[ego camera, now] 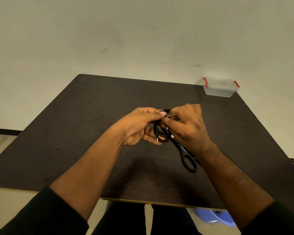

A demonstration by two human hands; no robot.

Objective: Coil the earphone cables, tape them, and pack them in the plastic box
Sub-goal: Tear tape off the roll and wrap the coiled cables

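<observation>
A black earphone cable (160,133) is wound into a small coil above the middle of the dark table (92,133). My left hand (141,128) pinches the top of the coil between thumb and fingers, and its plug end hangs near my palm. My right hand (187,124) pinches the same coil from the right, fingers curled. A clear plastic box (220,88) with red clips and its lid on stands at the table's far right corner. No tape is plainly visible.
Black scissors (188,160) lie on the table under my right wrist, handles toward me. A blue object (214,217) sits on the floor below the table's near edge. A pale wall stands behind the table.
</observation>
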